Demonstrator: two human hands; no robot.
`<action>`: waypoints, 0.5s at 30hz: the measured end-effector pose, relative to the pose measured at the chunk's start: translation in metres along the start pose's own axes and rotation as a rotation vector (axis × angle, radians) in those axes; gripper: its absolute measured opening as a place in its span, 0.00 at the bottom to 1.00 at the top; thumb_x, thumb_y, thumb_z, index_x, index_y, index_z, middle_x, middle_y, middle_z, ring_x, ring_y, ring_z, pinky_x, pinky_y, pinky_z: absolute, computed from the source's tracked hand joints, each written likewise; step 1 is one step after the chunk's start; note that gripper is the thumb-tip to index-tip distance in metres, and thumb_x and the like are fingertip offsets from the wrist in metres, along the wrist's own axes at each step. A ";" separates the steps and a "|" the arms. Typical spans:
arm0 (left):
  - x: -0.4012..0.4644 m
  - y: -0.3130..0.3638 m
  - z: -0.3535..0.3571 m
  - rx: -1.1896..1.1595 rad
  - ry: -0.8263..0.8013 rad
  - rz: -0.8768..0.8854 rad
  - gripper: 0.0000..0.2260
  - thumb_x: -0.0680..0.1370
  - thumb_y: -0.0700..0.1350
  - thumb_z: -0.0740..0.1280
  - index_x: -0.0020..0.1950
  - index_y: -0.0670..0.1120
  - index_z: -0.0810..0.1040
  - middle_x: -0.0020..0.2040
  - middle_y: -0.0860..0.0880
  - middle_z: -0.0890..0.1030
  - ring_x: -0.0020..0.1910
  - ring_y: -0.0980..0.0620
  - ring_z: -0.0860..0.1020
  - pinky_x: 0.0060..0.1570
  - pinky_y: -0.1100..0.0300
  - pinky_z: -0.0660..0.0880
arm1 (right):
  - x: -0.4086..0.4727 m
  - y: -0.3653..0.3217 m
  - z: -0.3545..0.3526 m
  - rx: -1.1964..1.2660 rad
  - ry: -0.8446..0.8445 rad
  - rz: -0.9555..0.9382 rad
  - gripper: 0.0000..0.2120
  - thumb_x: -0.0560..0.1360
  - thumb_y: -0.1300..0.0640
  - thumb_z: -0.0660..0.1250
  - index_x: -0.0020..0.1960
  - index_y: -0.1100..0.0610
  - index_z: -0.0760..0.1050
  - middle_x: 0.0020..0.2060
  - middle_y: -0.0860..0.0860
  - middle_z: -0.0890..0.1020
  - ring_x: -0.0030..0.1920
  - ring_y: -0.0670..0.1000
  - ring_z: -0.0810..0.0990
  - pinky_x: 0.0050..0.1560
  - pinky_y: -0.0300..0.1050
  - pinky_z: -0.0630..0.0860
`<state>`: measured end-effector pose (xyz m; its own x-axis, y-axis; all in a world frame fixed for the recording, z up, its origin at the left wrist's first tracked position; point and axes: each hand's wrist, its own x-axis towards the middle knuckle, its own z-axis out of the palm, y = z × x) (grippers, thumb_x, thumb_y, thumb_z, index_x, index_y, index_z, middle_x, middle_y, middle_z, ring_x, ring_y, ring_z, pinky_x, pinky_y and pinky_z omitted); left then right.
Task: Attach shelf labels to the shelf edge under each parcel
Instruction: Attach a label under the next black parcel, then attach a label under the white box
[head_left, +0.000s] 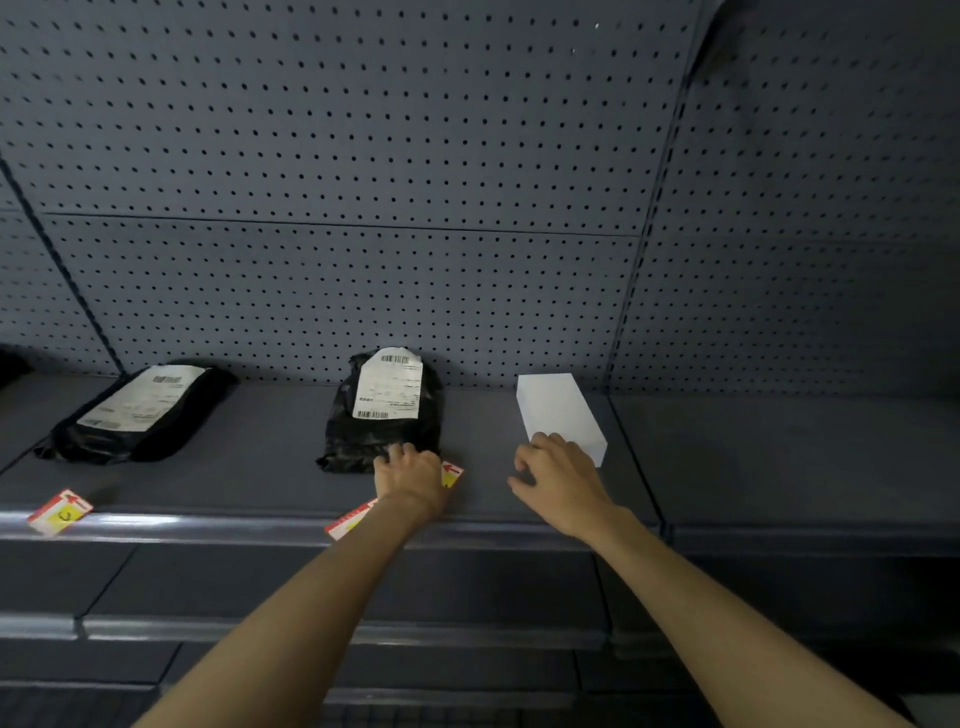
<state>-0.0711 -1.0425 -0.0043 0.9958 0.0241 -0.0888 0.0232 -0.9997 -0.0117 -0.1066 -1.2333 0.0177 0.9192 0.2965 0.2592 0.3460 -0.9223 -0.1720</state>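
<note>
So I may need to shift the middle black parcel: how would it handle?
The middle black parcel is a wrinkled plastic bag, so it would probably flex and sag rather than lift stiffly. It lies flat and won't roll; the glossy film may slide easily on the shelf.

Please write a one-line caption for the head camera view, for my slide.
Left hand on a shelf label beside the middle black parcel; right hand reaches the white box.
</note>
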 end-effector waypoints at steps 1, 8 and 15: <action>0.001 0.002 0.001 -0.021 -0.020 -0.036 0.20 0.77 0.53 0.63 0.66 0.45 0.71 0.67 0.43 0.70 0.69 0.43 0.65 0.65 0.49 0.65 | -0.001 0.006 0.001 0.016 -0.003 -0.010 0.11 0.77 0.51 0.64 0.52 0.58 0.77 0.50 0.53 0.78 0.51 0.53 0.75 0.50 0.47 0.72; 0.003 0.006 0.001 -0.158 -0.059 -0.151 0.21 0.74 0.51 0.69 0.64 0.44 0.71 0.65 0.43 0.73 0.66 0.43 0.68 0.64 0.48 0.66 | -0.004 0.024 0.008 0.100 0.004 -0.027 0.10 0.78 0.51 0.64 0.51 0.57 0.77 0.49 0.52 0.78 0.51 0.52 0.75 0.49 0.46 0.72; -0.006 0.017 -0.008 -0.411 0.072 -0.038 0.09 0.74 0.41 0.66 0.52 0.50 0.80 0.52 0.45 0.83 0.53 0.43 0.79 0.56 0.52 0.72 | -0.005 0.028 0.003 0.177 0.002 -0.007 0.09 0.78 0.52 0.64 0.53 0.57 0.76 0.50 0.52 0.79 0.48 0.53 0.78 0.46 0.45 0.75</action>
<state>-0.0764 -1.0596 0.0042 0.9968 0.0751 -0.0261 0.0794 -0.9189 0.3863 -0.1009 -1.2594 0.0090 0.9165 0.3018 0.2626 0.3799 -0.8624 -0.3346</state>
